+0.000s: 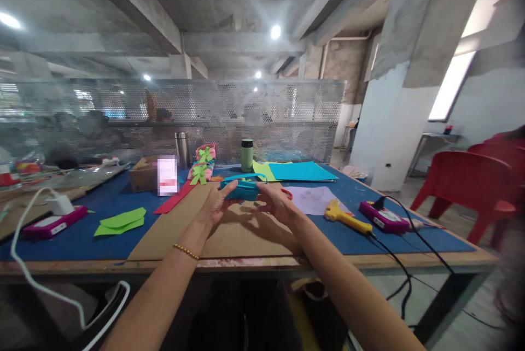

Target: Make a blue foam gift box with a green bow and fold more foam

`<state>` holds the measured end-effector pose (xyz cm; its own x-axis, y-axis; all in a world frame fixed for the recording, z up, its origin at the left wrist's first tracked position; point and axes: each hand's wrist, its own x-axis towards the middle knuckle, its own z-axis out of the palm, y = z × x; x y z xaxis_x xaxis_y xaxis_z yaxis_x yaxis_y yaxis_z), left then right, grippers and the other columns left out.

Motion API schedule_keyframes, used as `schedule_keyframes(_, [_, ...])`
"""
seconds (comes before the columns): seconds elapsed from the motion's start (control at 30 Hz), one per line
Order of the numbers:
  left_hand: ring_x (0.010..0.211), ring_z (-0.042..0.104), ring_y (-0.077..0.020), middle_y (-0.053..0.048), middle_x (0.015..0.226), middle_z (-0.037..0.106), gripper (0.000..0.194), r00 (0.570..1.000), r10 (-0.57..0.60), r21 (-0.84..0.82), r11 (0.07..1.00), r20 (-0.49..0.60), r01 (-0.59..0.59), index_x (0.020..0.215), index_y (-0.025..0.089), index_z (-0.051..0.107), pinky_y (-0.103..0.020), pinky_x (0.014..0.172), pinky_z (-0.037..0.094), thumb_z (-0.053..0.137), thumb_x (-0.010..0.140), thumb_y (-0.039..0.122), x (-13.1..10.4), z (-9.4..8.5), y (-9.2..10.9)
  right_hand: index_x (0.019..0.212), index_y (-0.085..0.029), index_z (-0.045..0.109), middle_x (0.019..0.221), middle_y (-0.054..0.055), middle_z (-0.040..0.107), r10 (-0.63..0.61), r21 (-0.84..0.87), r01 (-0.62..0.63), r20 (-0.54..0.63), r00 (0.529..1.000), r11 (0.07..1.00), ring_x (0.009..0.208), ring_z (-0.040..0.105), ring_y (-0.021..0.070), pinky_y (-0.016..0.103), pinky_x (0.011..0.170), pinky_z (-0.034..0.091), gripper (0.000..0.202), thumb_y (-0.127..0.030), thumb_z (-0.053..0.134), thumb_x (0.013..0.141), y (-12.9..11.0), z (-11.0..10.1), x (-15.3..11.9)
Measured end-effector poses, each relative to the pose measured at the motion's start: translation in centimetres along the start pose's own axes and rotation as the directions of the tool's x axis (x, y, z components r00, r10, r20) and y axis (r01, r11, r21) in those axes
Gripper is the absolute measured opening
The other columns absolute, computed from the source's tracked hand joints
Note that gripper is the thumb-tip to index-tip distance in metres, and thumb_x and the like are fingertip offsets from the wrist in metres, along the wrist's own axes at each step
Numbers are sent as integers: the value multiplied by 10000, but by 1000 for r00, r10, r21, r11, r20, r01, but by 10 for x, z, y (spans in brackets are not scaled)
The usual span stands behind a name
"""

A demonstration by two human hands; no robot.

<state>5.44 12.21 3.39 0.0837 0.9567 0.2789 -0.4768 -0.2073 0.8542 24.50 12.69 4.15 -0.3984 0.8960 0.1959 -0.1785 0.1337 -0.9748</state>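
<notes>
- From where I stand, the blue folded piece (243, 191) is up between the two hands, just above the cardboard sheet (164, 241) in the middle of the table (435, 241).
- The left hand (215, 204) is partly closed, its thumb laid along the near face of the piece, pinching the left end.
- The right hand (276, 203) has the other end in a looser grip, its lower fingers spread and curled beneath (exactly where each tip presses, I can't tell).
- A thin blue strip (250, 175) arches over the top of the piece; whether it is joined at both ends is too small to make out.
- The step in hand looks, to my eye, like holding and shaping the piece with both hands.
- The next move would call for a light, even grip, as the material seems soft enough to buckle if squeezed.
- A yellow glue gun (348, 218) lies to the right, beyond the purple sheet (307, 198), apart from both hands.
</notes>
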Motion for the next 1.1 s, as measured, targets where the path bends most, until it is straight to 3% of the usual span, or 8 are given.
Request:
schedule_keyframes(0.17, [801, 676, -202, -95, 994, 737, 441, 1000, 3, 7, 1000, -14, -2, 999, 136, 705, -308, 625, 574, 872, 651, 349, 1, 0, -1, 1102, -192, 670, 1070, 102, 731, 50, 150, -55, 40, 998, 987, 918, 688, 235, 399, 748, 619, 311, -352, 678, 834, 0, 0, 0])
schedule_keyframes(0.33, [783, 673, -198, -83, 913, 740, 370, 999, -21, 15, 1000, -24, 21, 912, 131, 705, -313, 644, 576, 867, 638, 320, 3, -2, -3, 1020, -186, 687, 1051, 103, 736, 38, 162, -39, 4, 999, 986, 913, 696, 244, 405, 783, 611, 300, -265, 750, 737, 7, -2, 5])
schedule_keyframes(0.47, [761, 675, -208, -89, 892, 744, 393, 999, -38, 42, 998, 1, 38, 912, 128, 715, -313, 617, 574, 872, 618, 335, 3, -4, -5, 1013, -205, 692, 1028, 86, 732, 32, 130, -29, -21, 999, 991, 900, 696, 239, 391, 772, 605, 291, -285, 738, 737, 12, -1, 10])
schedule_keyframes(0.63, [757, 689, -221, -100, 885, 751, 387, 999, -35, 63, 997, -11, 36, 910, 127, 710, -325, 625, 577, 869, 603, 302, 4, -7, -5, 1011, -188, 697, 1019, 91, 721, -9, -14, 9, -6, 1000, 1000, 895, 670, 226, 360, 753, 580, 309, -338, 732, 743, 9, 1, 6])
schedule_keyframes(0.77, [766, 686, -223, -94, 891, 745, 342, 997, -4, 39, 999, -83, 7, 885, 131, 701, -351, 627, 598, 851, 603, 253, 5, -7, -3, 1037, -199, 715, 1052, 68, 706, -202, -235, 174, -99, 974, 956, 900, 633, 193, 310, 778, 524, 371, -444, 746, 760, -5, -6, 1])
schedule_keyframes(0.87, [749, 679, -216, -87, 882, 742, 332, 995, -2, 26, 1000, -96, 4, 871, 140, 691, -350, 603, 604, 846, 596, 243, 5, -7, -2, 945, -195, 717, 878, 41, 685, -333, -361, 255, -172, 927, 897, 766, 589, 157, 269, 661, 470, 379, -540, 698, 790, -10, -12, 2])
schedule_keyframes(0.97, [753, 681, -222, -91, 882, 739, 357, 996, -17, 68, 997, -90, 23, 878, 129, 696, -343, 586, 602, 848, 584, 261, 5, -7, -2, 783, -186, 655, 605, -24, 542, -350, -415, 273, -121, 929, 868, 549, 465, 111, 242, 511, 365, 408, -589, 708, 754, -9, -13, 5])
schedule_keyframes(1.1, [759, 682, -223, -99, 906, 740, 416, 999, 11, 188, 982, -51, -1, 953, 111, 729, -314, 570, 580, 835, 607, 315, 3, -6, -5, 707, -193, 584, 536, -45, 479, -376, -476, 328, -6, 927, 816, 490, 414, 98, 236, 475, 320, 438, -618, 663, 782, -7, -5, 3])
